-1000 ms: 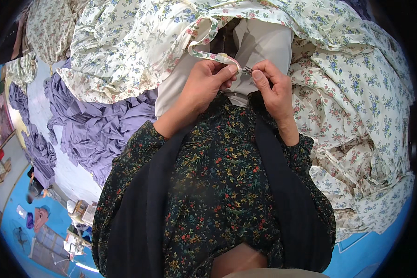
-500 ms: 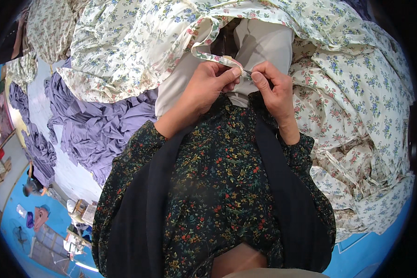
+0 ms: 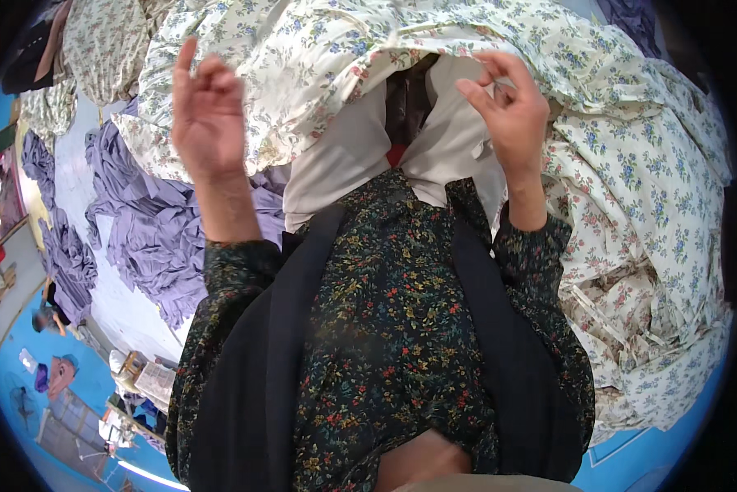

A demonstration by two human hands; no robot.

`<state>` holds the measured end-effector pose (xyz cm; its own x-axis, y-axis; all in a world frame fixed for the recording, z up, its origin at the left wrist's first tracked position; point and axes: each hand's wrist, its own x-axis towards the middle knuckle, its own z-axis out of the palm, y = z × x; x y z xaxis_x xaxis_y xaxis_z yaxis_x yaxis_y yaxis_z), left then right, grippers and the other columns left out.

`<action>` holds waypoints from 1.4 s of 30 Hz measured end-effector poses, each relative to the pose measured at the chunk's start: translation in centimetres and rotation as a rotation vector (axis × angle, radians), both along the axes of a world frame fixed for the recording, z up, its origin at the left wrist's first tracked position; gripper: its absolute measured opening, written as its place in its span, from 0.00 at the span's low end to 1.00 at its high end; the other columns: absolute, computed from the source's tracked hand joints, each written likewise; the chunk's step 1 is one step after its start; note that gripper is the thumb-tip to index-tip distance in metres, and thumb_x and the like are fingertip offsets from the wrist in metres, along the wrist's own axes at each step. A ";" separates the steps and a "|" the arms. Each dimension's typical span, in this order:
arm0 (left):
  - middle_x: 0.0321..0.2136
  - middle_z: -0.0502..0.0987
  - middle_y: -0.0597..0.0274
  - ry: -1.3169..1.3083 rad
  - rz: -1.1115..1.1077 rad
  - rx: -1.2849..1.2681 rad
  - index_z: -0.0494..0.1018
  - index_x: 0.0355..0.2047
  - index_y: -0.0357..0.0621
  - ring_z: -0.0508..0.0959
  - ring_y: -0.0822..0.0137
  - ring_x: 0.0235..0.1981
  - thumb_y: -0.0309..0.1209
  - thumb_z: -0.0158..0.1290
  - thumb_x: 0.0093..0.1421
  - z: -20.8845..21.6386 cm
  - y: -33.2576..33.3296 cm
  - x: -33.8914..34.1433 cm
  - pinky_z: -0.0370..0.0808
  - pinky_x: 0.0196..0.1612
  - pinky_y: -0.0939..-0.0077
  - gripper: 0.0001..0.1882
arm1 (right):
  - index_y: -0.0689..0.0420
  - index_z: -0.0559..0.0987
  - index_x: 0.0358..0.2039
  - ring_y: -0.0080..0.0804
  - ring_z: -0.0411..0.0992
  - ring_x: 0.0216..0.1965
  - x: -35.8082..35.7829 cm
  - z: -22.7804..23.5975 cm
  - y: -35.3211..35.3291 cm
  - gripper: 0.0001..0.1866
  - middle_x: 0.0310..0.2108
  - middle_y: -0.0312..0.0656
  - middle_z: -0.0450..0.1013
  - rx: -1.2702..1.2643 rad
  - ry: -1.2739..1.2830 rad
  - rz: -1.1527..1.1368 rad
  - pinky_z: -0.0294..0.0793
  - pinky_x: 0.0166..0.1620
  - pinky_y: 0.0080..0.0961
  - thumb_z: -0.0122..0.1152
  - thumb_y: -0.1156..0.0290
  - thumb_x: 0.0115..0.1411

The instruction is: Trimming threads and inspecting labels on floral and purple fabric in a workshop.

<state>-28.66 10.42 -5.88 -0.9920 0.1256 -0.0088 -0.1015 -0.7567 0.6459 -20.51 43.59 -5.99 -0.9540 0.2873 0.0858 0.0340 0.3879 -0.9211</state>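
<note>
With our left hand [image 3: 209, 119] spread and our right hand [image 3: 514, 111] half curled, its grip unclear, we judged the floral cloth [image 3: 303, 90] across our pale trousers [image 3: 336, 164] soft, light, and best pinched along its near edge.

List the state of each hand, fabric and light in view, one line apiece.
Left hand: raised, open, blurred.
Right hand: raised, curled; whether it holds anything, unclear.
White floral fabric: rumpled, in loose folds.
Purple fabric: crumpled.
Strip light: lit.
</note>
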 end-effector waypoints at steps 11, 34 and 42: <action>0.47 0.74 0.53 0.460 -0.227 -2.022 0.72 0.47 0.43 0.69 0.55 0.56 0.18 0.49 0.44 -11.6 -8.2 7.7 0.58 0.61 0.57 0.26 | 0.60 0.79 0.37 0.13 0.66 0.24 -7.7 1.3 6.5 0.15 0.23 0.27 0.68 -0.032 -0.096 0.398 0.63 0.27 0.15 0.59 0.59 0.62; 0.43 0.75 0.59 0.960 -0.252 -1.503 0.72 0.50 0.49 0.74 0.56 0.45 0.23 0.58 0.51 0.6 9.3 5.1 0.70 0.42 0.66 0.24 | 0.60 0.81 0.38 0.12 0.57 0.14 5.1 -0.7 -0.8 0.15 0.16 0.27 0.65 -0.854 -0.595 -0.042 0.51 0.17 0.12 0.62 0.60 0.60; 0.22 0.75 0.60 0.431 -0.553 -1.426 0.74 0.38 0.41 0.75 0.61 0.25 0.33 0.52 0.61 -1.4 13.6 8.3 0.69 0.28 0.69 0.09 | 0.63 0.79 0.32 0.13 0.55 0.13 6.0 -2.5 -2.3 0.09 0.15 0.28 0.64 -1.134 -0.588 -0.120 0.51 0.18 0.12 0.61 0.69 0.60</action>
<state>-20.32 24.05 -7.30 -0.7880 0.5911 -0.1720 0.2237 0.5353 0.8145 -14.47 41.28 -8.46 -0.7283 0.0090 -0.6852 0.5261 -0.6333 -0.5675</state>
